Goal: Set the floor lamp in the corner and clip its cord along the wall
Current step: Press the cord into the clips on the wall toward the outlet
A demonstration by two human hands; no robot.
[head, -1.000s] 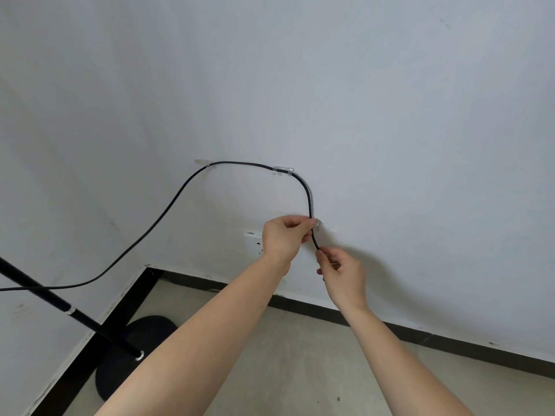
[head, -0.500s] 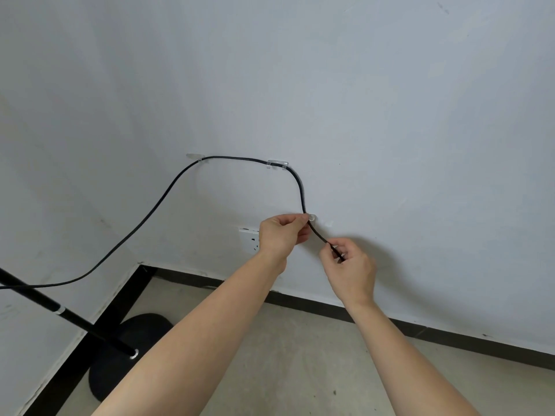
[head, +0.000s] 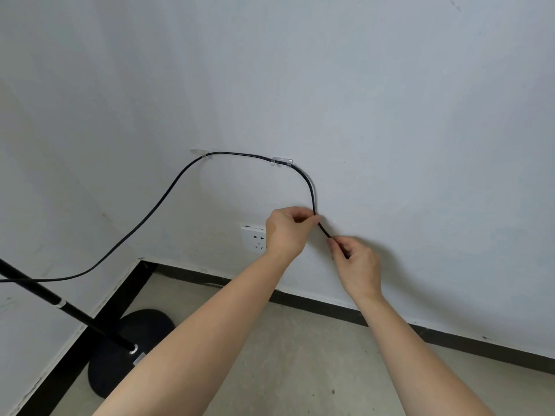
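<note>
The black lamp cord rises from the lower left, passes through two clear clips on the white wall, one clip on the left and another clip to its right, then curves down. My left hand pinches the cord against the wall, at a small clear clip under its fingertips. My right hand grips the cord's free end just below and to the right. The floor lamp's black pole slants down to its round black base in the corner.
A white wall socket sits just left of my left hand, partly hidden by it. A black skirting strip runs along the foot of both walls. The floor is bare grey concrete.
My right hand slid down and to the right along the cord, pulling the free end out at a slant. My left hand stayed pinched at the same spot on the wall.
</note>
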